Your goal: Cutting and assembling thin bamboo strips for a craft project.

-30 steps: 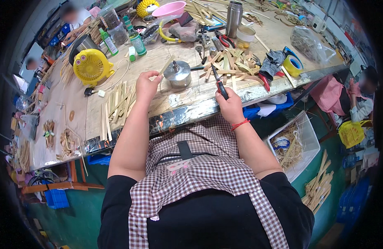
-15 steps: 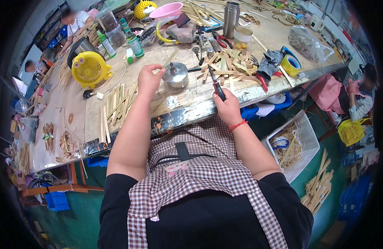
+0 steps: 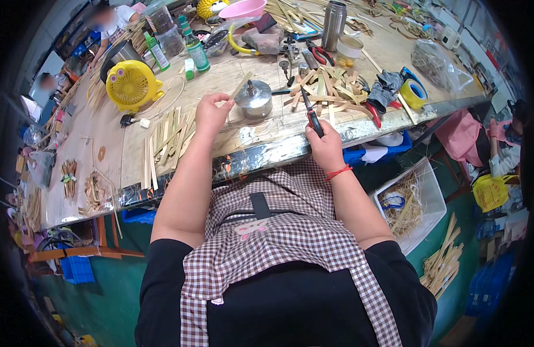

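Holding a pale strip (image 3: 241,87) in the left hand (image 3: 212,117), clamping it between thumb and fingertips, angling it up near the silver canister (image 3: 255,108). Gripping a black-and-red tool (image 3: 312,119) in the right hand (image 3: 328,144), wrapping fingers around its handle. Judging by flat strips (image 3: 178,137) lying at left on the worktable (image 3: 117,156) and heaped pieces (image 3: 323,88) at right, apparently handling one of many, leaving the finished share unclear.

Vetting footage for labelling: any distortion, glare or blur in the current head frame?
Head view: fisheye bows the table edge, corners go black; highlights on the metal can and along that edge; background heads smeared; left hand and right hand reasonably sharp.
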